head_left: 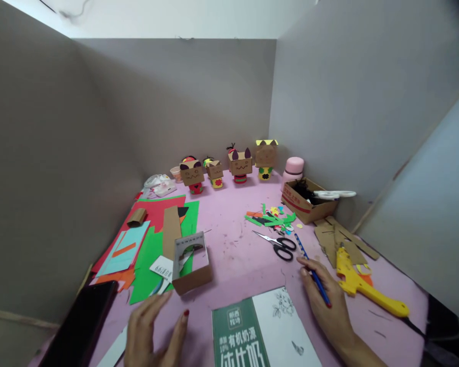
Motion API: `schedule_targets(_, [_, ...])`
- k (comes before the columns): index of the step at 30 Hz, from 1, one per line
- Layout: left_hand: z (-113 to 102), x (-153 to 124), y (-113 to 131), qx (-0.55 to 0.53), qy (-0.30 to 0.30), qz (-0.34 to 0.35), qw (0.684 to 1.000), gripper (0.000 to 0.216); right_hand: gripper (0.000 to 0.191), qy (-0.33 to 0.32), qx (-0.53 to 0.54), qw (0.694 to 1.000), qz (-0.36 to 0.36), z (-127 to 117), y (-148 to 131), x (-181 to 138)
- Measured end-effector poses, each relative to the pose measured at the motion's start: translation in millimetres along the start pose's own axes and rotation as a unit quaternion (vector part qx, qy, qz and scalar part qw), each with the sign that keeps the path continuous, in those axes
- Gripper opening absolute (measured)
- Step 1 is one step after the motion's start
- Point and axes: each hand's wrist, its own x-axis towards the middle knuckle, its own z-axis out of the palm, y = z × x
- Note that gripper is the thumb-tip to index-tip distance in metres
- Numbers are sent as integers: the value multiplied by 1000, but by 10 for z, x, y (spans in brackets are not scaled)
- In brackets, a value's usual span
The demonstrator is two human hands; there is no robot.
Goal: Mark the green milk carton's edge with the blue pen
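Observation:
My right hand (325, 300) is closed round a blue pencil (320, 286) with a patterned far part and a red near end. Just beyond it lie black-handled scissors (279, 245) with their blades pointing left. My left hand (153, 331) holds nothing, its thumb and fingers apart, low in the view. Near its fingertips stands an open cardboard box frame (193, 279). Between my hands lies a flat green and white milk carton panel (248, 331) with printed lettering and a flower drawing, cut off by the bottom edge.
Cat-faced cardboard figures (240, 163) line the back. On the right are a pink bottle (294, 167), a box (309, 209), cardboard scraps (327, 237) and a yellow glue gun (378, 296). Coloured paper (149, 270) and a phone (78, 326) lie left. Scraps (275, 220) sit mid-table.

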Motion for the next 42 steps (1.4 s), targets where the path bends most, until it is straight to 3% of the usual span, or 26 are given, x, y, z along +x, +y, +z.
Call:
schedule_targets(4, [-62, 627, -62, 49, -112, 61, 991, 72, 26, -2, 2, 1000, -5, 18, 11, -23])
schedule_targets(6, [-7, 866, -145, 77, -198, 84, 974, 84, 25, -12, 4, 1000, -7, 25, 2, -31])
schedule_targets(9, [125, 1051, -257, 102, -280, 90, 950, 99, 23, -27, 5, 1000, -3, 27, 5, -49])
schedule_targets(12, [203, 1091, -257, 104, -334, 64, 935, 100, 24, -31, 3, 999, 10, 20, 24, -64])
schedule_targets(18, [98, 925, -5, 106, -317, 69, 940, 100, 26, -49, 8, 998, 37, -10, 25, -71])
schedule_targets(23, [30, 780, -150, 127, -350, 38, 927, 102, 29, -64, 7, 996, 64, -16, 2, -69])
schedule_targets(27, [23, 924, -278, 151, -404, 34, 902, 111, 31, -69, 10, 995, 74, -8, 16, -70])
schedule_targets(35, [118, 1323, -10, 128, -511, -28, 850, 116, 36, -77, 1, 992, 105, 6, 183, -66])
schedule_targets(39, [204, 1372, -26, 105, -521, -24, 847, 110, 33, -83, 15, 991, 99, 10, 140, -65])
schedule_targets(42, [161, 1357, -3, 88, -496, -19, 864, 99, 29, -72, 38, 992, 94, -3, 62, -62])
